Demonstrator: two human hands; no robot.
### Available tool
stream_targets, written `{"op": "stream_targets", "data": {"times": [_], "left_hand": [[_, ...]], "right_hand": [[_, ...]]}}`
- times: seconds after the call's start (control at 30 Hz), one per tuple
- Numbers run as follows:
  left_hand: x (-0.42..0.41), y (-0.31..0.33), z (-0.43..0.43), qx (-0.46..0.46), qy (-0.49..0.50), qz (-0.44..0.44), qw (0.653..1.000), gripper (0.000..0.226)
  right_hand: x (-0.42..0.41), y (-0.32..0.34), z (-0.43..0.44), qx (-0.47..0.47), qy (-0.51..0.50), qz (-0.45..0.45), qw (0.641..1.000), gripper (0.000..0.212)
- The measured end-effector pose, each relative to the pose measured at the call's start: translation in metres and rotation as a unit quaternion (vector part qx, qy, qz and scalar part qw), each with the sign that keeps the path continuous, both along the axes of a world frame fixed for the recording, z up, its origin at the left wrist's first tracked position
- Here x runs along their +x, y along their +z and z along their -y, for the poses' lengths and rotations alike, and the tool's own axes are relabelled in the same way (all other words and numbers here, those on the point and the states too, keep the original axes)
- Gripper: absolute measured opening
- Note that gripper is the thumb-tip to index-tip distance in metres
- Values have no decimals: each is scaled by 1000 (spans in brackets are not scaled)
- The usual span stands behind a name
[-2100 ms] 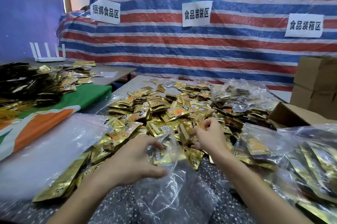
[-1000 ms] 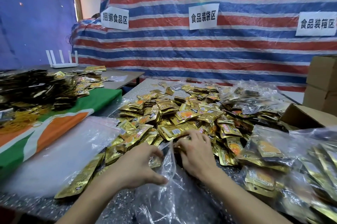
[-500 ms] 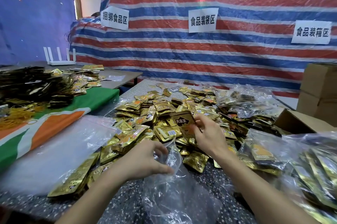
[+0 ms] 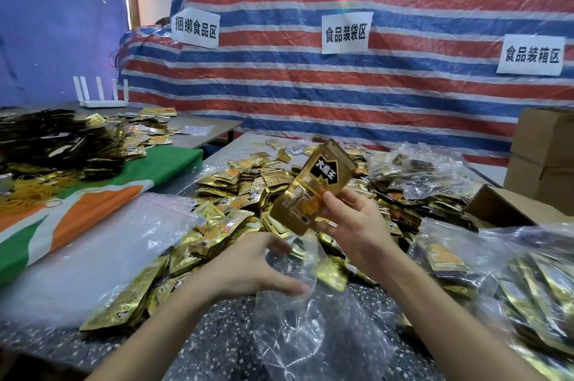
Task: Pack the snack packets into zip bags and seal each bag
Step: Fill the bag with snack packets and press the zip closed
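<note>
While a small stack of gold snack packets [image 4: 312, 191] is clamped in the right hand [image 4: 351, 225], the fingers closed around its lower half, the mouth of the clear zip bag [image 4: 298, 259] is pinched between thumb and fingers of the left hand [image 4: 248, 269]. The stack is held tilted, its long axis running from the upper right down toward the lower left, so that its lower end is pointed at the bag's opening, which lies just below and slightly to the left of the right grip. The two are near each other but appear not yet to be touching. The bag's body is draped toward the person over the speckled desk [image 4: 198, 346] and looks empty, though its clear film makes that hard to judge. The loose heap of packets [image 4: 248, 188] is spread beyond both grips, and filled bags [image 4: 528, 272] are piled to the right of the right grip. The coming move is judged to be a short downward slide along the stack's own axis into the mouth, which the left grip would need to keep spread.
</note>
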State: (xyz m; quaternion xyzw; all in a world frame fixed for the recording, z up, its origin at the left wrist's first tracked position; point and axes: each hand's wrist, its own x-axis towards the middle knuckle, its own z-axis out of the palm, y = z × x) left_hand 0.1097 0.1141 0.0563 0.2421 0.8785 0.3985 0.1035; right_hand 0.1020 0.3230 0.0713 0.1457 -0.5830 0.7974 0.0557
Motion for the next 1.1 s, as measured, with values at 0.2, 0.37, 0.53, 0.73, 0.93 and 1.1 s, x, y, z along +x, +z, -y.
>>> {"op": "stream_targets", "data": {"times": [0.2,0.37,0.53,0.73,0.93,1.1], "left_hand": [[4,8,3,215,-16,65,974,71],[4,14,7,271,-25,101,957,75],[-3,15,9,336,94,154,924,40],[-3,23,6,139,195,-66,969,15],[-2,36,2,161,130,60,976,7],[-6,51,1,211,96,159,960,24]], "right_hand": [[4,-7,-12,191,73,-14,979,29],[11,-7,-19,222,120,64,965,38],[18,9,-24,256,67,22,964,4],[29,28,-28,291,5,-34,956,19],[34,41,-31,400,22,-8,916,9],[38,47,-37,401,-29,-39,915,11]]}}
